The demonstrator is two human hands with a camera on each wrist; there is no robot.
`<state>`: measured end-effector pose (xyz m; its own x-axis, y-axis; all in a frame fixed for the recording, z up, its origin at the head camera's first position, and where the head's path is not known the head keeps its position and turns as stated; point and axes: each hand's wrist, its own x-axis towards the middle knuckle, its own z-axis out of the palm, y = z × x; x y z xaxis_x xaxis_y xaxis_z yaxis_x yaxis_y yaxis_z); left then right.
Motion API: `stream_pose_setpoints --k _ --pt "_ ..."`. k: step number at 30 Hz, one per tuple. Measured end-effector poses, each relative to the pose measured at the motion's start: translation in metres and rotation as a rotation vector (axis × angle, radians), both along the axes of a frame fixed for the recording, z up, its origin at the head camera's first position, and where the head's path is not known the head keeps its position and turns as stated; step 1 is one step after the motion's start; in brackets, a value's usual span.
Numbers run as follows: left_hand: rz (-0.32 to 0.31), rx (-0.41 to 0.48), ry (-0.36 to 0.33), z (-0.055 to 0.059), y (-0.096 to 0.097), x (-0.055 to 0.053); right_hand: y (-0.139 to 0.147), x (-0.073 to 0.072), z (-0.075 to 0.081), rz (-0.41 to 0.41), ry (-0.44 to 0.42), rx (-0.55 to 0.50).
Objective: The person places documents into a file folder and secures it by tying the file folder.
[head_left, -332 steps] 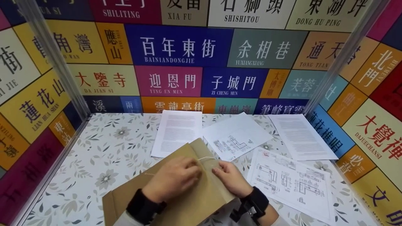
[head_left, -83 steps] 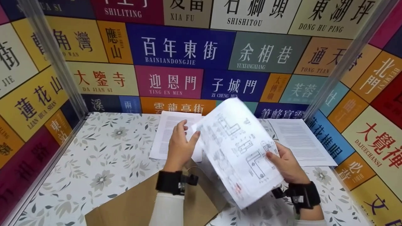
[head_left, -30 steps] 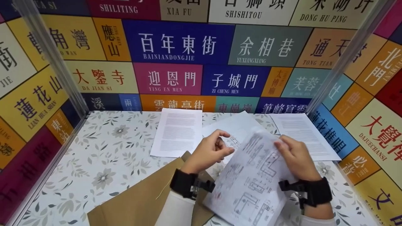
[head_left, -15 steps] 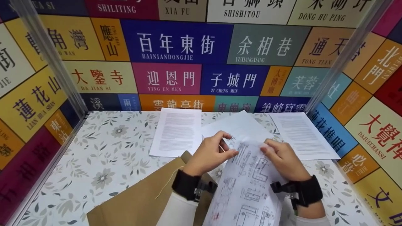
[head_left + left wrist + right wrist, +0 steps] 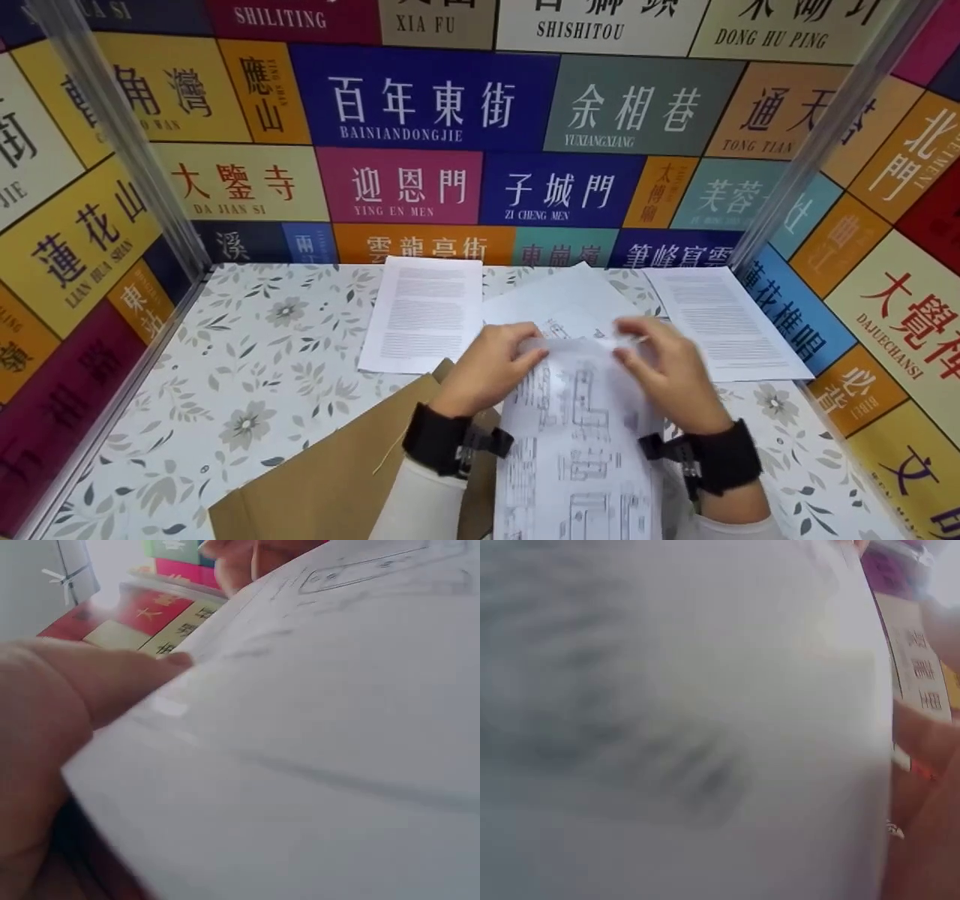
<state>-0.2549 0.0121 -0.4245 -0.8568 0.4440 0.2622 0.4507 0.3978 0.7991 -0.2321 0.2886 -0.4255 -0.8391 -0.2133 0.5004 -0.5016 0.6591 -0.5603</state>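
Note:
In the head view a sheet of technical drawings (image 5: pixel 577 450) stands tilted between the two hands, its lower end running out of frame. My left hand (image 5: pixel 484 371) pinches its upper left edge; in the left wrist view the thumb (image 5: pixel 135 675) lies along the paper's edge. At the upper right edge is my right hand (image 5: pixel 671 375), thumb and fingers spread apart, slightly blurred. Beneath the left forearm lies a brown paper envelope (image 5: pixel 322 472) with a thin string (image 5: pixel 388 454). The sheet covers part of it.
Printed text pages lie at the back, one stack (image 5: pixel 424 315) left and another (image 5: pixel 731 322) right. Between them is another drawing sheet (image 5: pixel 577 296), partly covered. The flower-patterned table (image 5: pixel 247 375) is enclosed by colourful sign-covered walls (image 5: pixel 420 97).
Earlier both hands worked at the envelope; the drawing sheet was then lifted from the table and turned. In the last second it straightened, the left hand took its edge and the right fingers spread.

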Motion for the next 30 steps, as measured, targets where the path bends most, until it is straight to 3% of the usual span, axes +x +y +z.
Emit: stream_pose_setpoints --k 2,5,7,9,12,15,18,20,23,30 --pt "0.072 0.079 -0.022 0.0 -0.01 -0.003 0.014 0.002 0.005 -0.117 0.032 -0.071" --pt "0.229 0.22 -0.053 -0.001 -0.027 -0.008 0.033 0.004 0.01 -0.292 0.034 -0.198" --pt "0.351 0.338 -0.062 -0.003 -0.037 -0.013 0.041 0.005 0.012 -0.395 -0.009 -0.287" --pt "0.476 0.453 -0.059 -0.004 -0.045 -0.017 0.044 0.004 0.011 -0.441 -0.085 -0.397" --pt "0.625 0.63 -0.065 -0.005 -0.052 -0.02 0.036 0.0 0.007 -0.388 -0.233 -0.61" --pt "0.741 0.77 -0.079 -0.006 -0.052 -0.023 0.018 -0.004 0.001 -0.225 -0.373 -0.849" --pt "0.831 0.821 -0.05 -0.009 -0.045 -0.026 0.0 -0.007 -0.005 -0.062 -0.464 -1.02" --pt "0.867 0.816 -0.016 -0.011 -0.038 -0.027 -0.008 -0.007 -0.008 -0.001 -0.49 -1.086" --pt "0.881 0.767 0.022 -0.014 -0.025 -0.027 -0.014 -0.007 -0.011 -0.01 -0.489 -1.111" --pt "0.787 0.754 0.017 -0.016 -0.002 -0.023 -0.018 -0.011 -0.022 -0.107 -0.521 -1.101"
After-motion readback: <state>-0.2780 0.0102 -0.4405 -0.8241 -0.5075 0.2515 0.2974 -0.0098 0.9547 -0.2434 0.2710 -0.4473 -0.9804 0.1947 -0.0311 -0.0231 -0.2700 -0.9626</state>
